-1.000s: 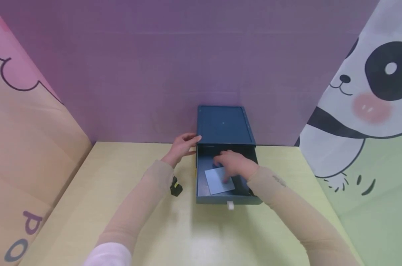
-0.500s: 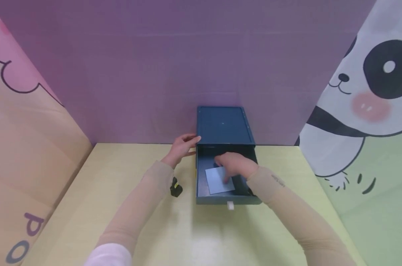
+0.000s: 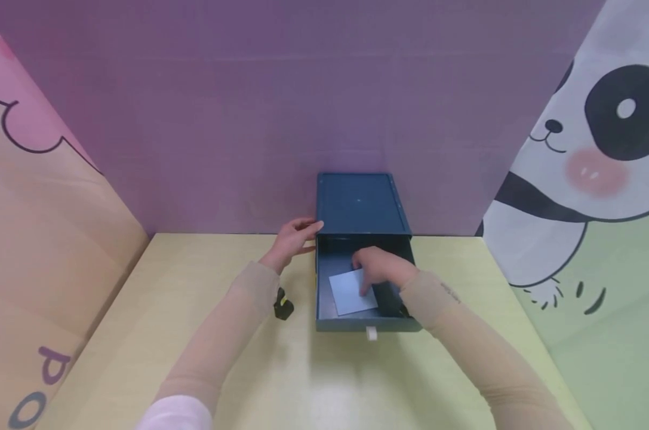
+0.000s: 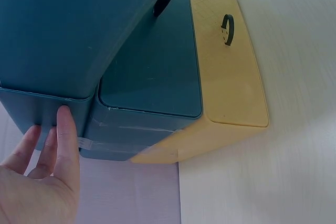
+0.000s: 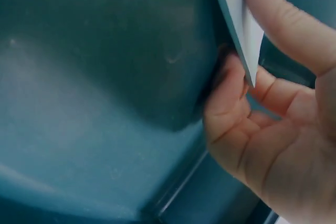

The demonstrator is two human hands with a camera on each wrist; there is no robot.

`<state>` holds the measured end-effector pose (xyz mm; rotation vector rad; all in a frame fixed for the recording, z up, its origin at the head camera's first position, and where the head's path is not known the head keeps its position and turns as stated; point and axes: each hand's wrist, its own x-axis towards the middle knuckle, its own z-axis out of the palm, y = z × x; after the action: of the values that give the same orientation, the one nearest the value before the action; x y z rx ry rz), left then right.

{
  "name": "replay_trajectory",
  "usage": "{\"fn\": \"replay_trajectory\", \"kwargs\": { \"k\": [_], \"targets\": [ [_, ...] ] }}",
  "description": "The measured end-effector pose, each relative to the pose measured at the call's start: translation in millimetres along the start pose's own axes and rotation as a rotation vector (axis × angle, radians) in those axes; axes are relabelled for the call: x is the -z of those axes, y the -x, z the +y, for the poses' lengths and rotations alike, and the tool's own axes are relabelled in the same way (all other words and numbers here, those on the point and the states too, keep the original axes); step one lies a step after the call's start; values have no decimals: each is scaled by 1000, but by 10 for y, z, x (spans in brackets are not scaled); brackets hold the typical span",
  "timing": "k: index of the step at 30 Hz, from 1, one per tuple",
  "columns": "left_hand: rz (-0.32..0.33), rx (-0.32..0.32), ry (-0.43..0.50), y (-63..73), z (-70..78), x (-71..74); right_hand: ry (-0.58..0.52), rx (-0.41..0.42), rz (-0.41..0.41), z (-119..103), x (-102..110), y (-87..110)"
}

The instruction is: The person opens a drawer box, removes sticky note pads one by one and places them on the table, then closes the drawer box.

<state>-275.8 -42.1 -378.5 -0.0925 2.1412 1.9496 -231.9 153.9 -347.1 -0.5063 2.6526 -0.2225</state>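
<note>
My left hand [image 3: 292,240] touches the left side of the top blue drawer unit [image 3: 359,203] with its fingers nearly straight, as the left wrist view also shows. The top drawer [image 3: 326,307] is pulled out toward me. Inside it, my right hand [image 3: 382,267] pinches a square, light-blue sheet of paper [image 3: 347,292]. In the right wrist view the thumb lies on one face of the paper [image 5: 242,17] and curled fingers are behind it. How many sheets there are, I cannot tell.
Below the top unit sit another blue drawer unit [image 4: 152,72] and a yellow one [image 4: 231,72] with a dark pull loop [image 4: 228,29]. A small black-and-yellow object [image 3: 283,306] lies on the pale table [image 3: 206,280] left of the stack. A purple wall [image 3: 222,119] stands behind.
My right hand's fingers have drawn in slightly around the paper, which stays in about the same spot. The left hand and the drawer have not moved.
</note>
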Motion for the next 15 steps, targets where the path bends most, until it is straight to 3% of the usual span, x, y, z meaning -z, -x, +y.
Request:
{"fn": "replay_trajectory", "kwargs": {
  "k": [8,15],
  "targets": [
    [5,1,15,52,-27,-26,-70,-36,41,45,-20,52],
    [11,-2,21,99,-28,-53,-206,-71,25,110,-24,67]
  ]
}}
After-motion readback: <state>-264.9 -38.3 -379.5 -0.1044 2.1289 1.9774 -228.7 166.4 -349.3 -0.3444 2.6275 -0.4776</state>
